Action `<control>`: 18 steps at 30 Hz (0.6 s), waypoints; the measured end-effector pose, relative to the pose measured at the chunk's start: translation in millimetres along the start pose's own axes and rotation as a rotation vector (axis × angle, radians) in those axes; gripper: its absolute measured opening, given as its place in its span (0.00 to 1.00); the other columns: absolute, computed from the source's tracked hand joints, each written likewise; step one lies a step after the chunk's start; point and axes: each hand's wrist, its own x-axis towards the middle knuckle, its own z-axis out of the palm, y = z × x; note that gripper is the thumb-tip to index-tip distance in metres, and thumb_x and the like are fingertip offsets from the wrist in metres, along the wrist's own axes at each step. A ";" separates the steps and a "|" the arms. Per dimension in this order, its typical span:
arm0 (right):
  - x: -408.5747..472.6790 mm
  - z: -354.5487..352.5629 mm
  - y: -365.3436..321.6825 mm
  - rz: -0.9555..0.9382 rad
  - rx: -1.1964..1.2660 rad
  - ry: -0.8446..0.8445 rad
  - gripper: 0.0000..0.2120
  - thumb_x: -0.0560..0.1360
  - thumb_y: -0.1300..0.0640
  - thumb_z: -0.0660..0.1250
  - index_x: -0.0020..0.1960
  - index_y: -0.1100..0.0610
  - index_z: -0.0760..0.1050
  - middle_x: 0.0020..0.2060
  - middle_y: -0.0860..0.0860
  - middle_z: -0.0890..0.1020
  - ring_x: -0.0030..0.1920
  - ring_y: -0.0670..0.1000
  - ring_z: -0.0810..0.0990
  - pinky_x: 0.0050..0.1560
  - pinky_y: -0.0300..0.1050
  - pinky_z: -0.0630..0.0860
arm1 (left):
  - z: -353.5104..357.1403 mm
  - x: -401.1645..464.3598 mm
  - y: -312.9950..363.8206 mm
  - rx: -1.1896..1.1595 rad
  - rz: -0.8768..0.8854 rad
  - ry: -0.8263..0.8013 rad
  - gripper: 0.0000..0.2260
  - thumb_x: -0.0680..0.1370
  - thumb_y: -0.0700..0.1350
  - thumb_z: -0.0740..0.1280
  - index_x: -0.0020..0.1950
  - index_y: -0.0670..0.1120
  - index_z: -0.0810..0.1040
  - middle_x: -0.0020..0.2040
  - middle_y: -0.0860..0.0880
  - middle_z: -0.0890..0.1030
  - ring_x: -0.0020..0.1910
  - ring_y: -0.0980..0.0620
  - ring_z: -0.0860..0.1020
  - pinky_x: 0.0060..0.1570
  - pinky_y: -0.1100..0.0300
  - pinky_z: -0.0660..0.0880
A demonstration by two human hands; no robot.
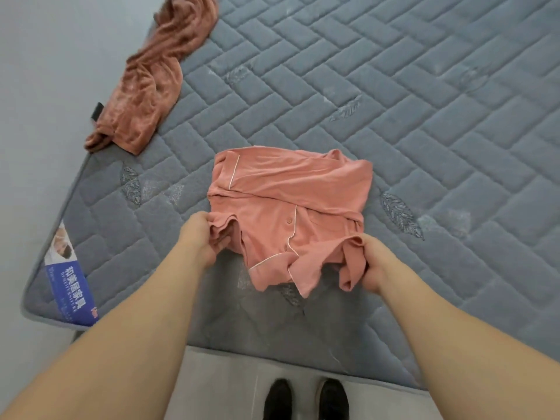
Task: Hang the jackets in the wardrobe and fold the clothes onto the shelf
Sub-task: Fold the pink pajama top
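Note:
A salmon-pink pyjama shirt (291,207) with white piping and a button lies partly folded on the grey quilted mattress (424,116). My left hand (201,234) grips the shirt's near left edge in bunched folds. My right hand (374,259) pinches its near right edge, where a flap of cloth hangs down. The near edge is lifted off the mattress between both hands, while the far part rests flat. A crumpled rust-brown fleece garment (151,77) lies along the mattress's left edge, far from both hands.
The mattress corner at the lower left carries a blue printed label (68,283). A pale wall or floor (45,86) runs along the left. My black shoes (306,398) stand on a light floor just before the mattress's near edge.

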 end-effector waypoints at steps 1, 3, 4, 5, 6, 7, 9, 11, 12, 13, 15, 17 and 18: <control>1.0 1.3 -14.9 -0.008 0.091 -0.038 0.12 0.76 0.54 0.60 0.42 0.60 0.79 0.36 0.59 0.83 0.34 0.59 0.83 0.30 0.44 0.77 | 6.9 5.8 12.7 -0.019 0.015 0.018 0.09 0.76 0.38 0.58 0.49 0.44 0.78 0.35 0.47 0.82 0.34 0.51 0.82 0.36 0.56 0.77; 7.0 5.8 -44.6 -0.033 0.266 -0.068 0.13 0.77 0.56 0.59 0.37 0.60 0.75 0.27 0.57 0.80 0.22 0.53 0.77 0.21 0.37 0.70 | 21.3 19.3 36.0 -0.039 0.039 0.033 0.09 0.77 0.38 0.57 0.43 0.44 0.76 0.33 0.47 0.81 0.28 0.52 0.82 0.35 0.57 0.77; 14.0 10.1 -59.8 -0.043 0.327 -0.055 0.11 0.76 0.57 0.61 0.36 0.58 0.72 0.24 0.54 0.77 0.18 0.50 0.71 0.18 0.32 0.65 | 29.1 27.0 47.2 -0.036 0.048 0.030 0.09 0.77 0.38 0.57 0.41 0.44 0.75 0.32 0.47 0.81 0.27 0.53 0.82 0.36 0.57 0.76; 22.8 15.0 -75.2 -0.058 0.382 -0.027 0.10 0.76 0.59 0.62 0.36 0.56 0.70 0.23 0.51 0.75 0.16 0.48 0.68 0.17 0.31 0.61 | 36.7 37.1 58.5 -0.025 0.061 0.022 0.10 0.77 0.37 0.56 0.40 0.44 0.74 0.29 0.48 0.81 0.26 0.53 0.81 0.37 0.57 0.76; 35.5 19.5 -90.6 -0.075 0.396 0.033 0.10 0.77 0.61 0.61 0.37 0.56 0.70 0.23 0.50 0.75 0.16 0.47 0.67 0.16 0.31 0.60 | 44.8 48.9 71.3 -0.010 0.073 0.019 0.11 0.77 0.37 0.55 0.39 0.45 0.74 0.27 0.50 0.80 0.26 0.54 0.81 0.38 0.57 0.76; 46.8 24.2 -105.2 -0.092 0.416 0.110 0.12 0.79 0.63 0.58 0.37 0.56 0.70 0.21 0.50 0.74 0.15 0.47 0.66 0.15 0.31 0.61 | 52.6 61.8 85.0 0.002 0.083 0.020 0.11 0.77 0.37 0.55 0.39 0.45 0.74 0.26 0.51 0.80 0.26 0.54 0.81 0.40 0.57 0.75; 66.2 36.4 -136.0 -0.140 0.449 0.177 0.14 0.80 0.64 0.53 0.39 0.57 0.72 0.22 0.53 0.75 0.18 0.48 0.71 0.20 0.37 0.72 | 70.8 90.8 114.3 0.004 0.091 -0.016 0.11 0.77 0.39 0.55 0.43 0.46 0.76 0.30 0.51 0.81 0.29 0.53 0.82 0.43 0.56 0.76; 83.4 54.5 -158.4 -0.182 0.403 0.274 0.13 0.79 0.59 0.53 0.43 0.55 0.74 0.35 0.53 0.79 0.35 0.52 0.77 0.39 0.49 0.78 | 85.7 123.6 135.2 0.014 0.075 -0.097 0.08 0.78 0.45 0.57 0.45 0.48 0.75 0.40 0.49 0.80 0.39 0.49 0.81 0.52 0.51 0.75; 96.4 60.7 -166.8 -0.194 0.349 0.324 0.12 0.79 0.56 0.54 0.44 0.54 0.75 0.39 0.52 0.79 0.42 0.54 0.77 0.47 0.52 0.75 | 93.7 138.1 140.8 0.081 0.061 -0.133 0.07 0.78 0.48 0.59 0.46 0.48 0.74 0.44 0.49 0.78 0.43 0.48 0.78 0.54 0.50 0.73; 107.3 67.4 -170.3 -0.227 0.246 0.352 0.12 0.79 0.54 0.55 0.45 0.54 0.77 0.43 0.52 0.80 0.46 0.55 0.77 0.52 0.52 0.73 | 100.8 151.9 141.3 0.222 0.070 -0.131 0.09 0.77 0.51 0.61 0.50 0.48 0.75 0.48 0.48 0.77 0.45 0.47 0.76 0.53 0.50 0.72; 149.8 66.6 -166.7 -0.248 -0.054 0.450 0.22 0.74 0.41 0.60 0.58 0.56 0.76 0.55 0.56 0.80 0.54 0.59 0.78 0.60 0.55 0.73 | 109.4 178.2 126.3 0.720 0.208 0.031 0.20 0.75 0.52 0.63 0.66 0.47 0.71 0.61 0.43 0.74 0.56 0.42 0.74 0.56 0.49 0.70; 188.4 55.6 -151.0 -0.150 -0.309 0.666 0.42 0.61 0.36 0.69 0.70 0.54 0.67 0.67 0.58 0.72 0.64 0.63 0.73 0.66 0.60 0.70 | 118.1 191.8 103.0 1.207 0.432 0.131 0.27 0.76 0.50 0.62 0.74 0.48 0.63 0.72 0.41 0.66 0.70 0.39 0.65 0.67 0.45 0.63; 193.4 57.2 -145.3 -0.113 -0.385 0.743 0.46 0.61 0.39 0.72 0.73 0.54 0.61 0.70 0.59 0.67 0.68 0.63 0.68 0.69 0.59 0.67 | 124.4 196.4 92.7 1.340 0.528 0.079 0.28 0.76 0.51 0.63 0.75 0.50 0.61 0.74 0.43 0.63 0.73 0.40 0.61 0.71 0.43 0.60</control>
